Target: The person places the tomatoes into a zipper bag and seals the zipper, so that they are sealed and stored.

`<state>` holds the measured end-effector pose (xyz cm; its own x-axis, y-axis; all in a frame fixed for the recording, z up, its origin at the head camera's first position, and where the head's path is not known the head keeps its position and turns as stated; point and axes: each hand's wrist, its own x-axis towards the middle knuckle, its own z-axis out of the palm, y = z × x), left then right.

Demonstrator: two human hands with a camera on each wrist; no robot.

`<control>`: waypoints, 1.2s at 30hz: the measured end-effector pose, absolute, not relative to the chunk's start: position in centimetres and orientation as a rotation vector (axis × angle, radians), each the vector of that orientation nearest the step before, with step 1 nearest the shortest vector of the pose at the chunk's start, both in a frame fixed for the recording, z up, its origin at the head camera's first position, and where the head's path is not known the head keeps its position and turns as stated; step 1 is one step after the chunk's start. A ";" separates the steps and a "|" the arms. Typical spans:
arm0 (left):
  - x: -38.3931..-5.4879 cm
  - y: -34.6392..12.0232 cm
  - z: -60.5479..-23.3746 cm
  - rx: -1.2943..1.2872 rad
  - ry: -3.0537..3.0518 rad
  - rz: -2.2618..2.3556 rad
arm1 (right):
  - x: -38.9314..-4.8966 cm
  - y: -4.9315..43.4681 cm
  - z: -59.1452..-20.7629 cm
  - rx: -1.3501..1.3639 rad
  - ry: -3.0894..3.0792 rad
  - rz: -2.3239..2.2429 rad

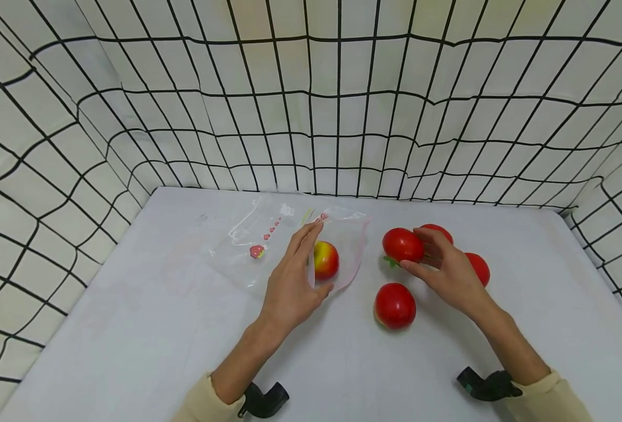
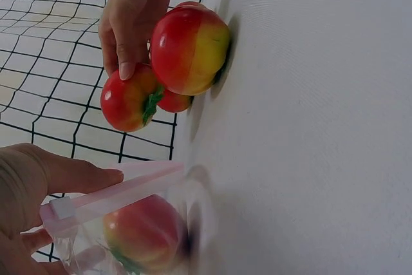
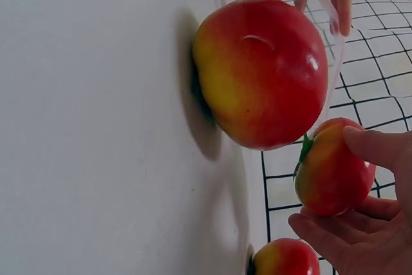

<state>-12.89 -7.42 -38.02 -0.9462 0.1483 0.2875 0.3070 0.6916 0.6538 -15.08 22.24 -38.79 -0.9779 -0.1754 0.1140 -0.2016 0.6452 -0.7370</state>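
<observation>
My left hand (image 1: 296, 287) holds the mouth of a clear plastic zip bag (image 2: 119, 201) with a pink zip edge, thumb on one side and fingers on the other. Inside the bag lies a red and yellow tomato (image 1: 325, 261), partly covered by plastic and hand. A second tomato (image 1: 403, 244), with a green calyx, is gripped by my right hand (image 1: 450, 272) between thumb and fingers. It appears raised off the table, to the right of the bag. Nearer my body, another red tomato (image 1: 395, 306) sits between the hands.
Two more tomatoes, one behind the right hand (image 1: 438, 232) and another (image 1: 478, 268) beside it, are partly hidden. The white tabletop (image 1: 147, 305) is bounded by black grid netting (image 1: 337, 117) at the back and sides. Strawberry prints (image 1: 257, 251) mark the bag.
</observation>
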 end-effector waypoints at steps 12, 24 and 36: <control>-12.8 -7.5 -38.0 -0.372 -2.691 -1.093 | -15.2 21.5 -38.9 0.345 -2.795 1.388; -12.8 -7.4 -38.0 -0.369 -2.707 -1.085 | -15.5 19.5 -39.2 0.396 -2.792 1.443; -12.8 -7.4 -38.0 -0.381 -2.714 -1.073 | -15.7 18.1 -39.3 0.405 -2.832 1.431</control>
